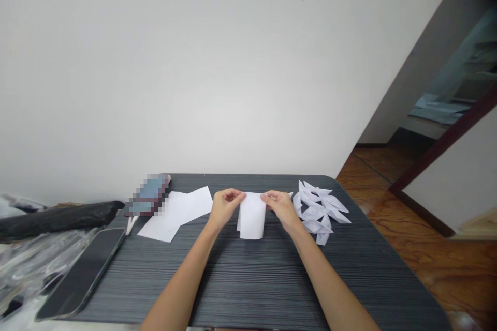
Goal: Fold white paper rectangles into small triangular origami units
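Note:
A white sheet of paper (252, 220), bent over into two layers, is held up above the table between my hands. My left hand (226, 206) pinches its upper left corner between thumb and fingers. At the upper right corner my right hand (282, 209) pinches it the same way. The front layer hangs toward me, and the back layer's edge peeks out on the left. Close to the right of my right hand lies a pile of folded white paper pieces (316, 209) with pointed ends. Two flat white sheets (192, 206) overlap to the left of my left hand.
The dark striped table (264, 284) stands against a pale wall. A blurred-out item (149, 196) lies at its back left. A black phone-like slab (83, 274) rests at the left edge, beside clear plastic wrapping (34, 258) and a long black roll (58, 220).

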A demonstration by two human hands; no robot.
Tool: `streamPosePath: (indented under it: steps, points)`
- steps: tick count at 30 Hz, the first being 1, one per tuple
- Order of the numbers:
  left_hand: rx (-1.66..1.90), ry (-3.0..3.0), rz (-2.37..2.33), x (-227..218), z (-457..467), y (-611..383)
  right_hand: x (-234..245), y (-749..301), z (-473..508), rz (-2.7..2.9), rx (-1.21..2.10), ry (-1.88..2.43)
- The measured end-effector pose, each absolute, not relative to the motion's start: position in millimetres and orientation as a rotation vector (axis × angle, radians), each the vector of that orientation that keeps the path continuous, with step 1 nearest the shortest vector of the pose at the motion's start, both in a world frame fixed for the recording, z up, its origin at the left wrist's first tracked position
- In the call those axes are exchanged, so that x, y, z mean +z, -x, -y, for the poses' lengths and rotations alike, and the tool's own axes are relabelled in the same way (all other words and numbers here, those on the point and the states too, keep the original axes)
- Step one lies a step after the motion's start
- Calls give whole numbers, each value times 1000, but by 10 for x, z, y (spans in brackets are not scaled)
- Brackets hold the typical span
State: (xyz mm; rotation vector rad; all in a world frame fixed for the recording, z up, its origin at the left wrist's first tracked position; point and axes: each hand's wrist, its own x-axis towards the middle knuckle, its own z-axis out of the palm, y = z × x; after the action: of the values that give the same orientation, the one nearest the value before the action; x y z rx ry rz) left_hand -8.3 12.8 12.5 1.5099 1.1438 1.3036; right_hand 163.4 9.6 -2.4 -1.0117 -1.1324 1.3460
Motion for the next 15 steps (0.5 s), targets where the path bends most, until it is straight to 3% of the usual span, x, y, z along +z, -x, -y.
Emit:
streamPosePath:
  steps: [4,15]
  points:
    - [1345,-1517,-1197,147,-131,117,-24,-1622,-63,1176,1537,991]
    - [1369,-1514,-1219,148,-184,216,-59,-1532,-7,1278,1672,1024]
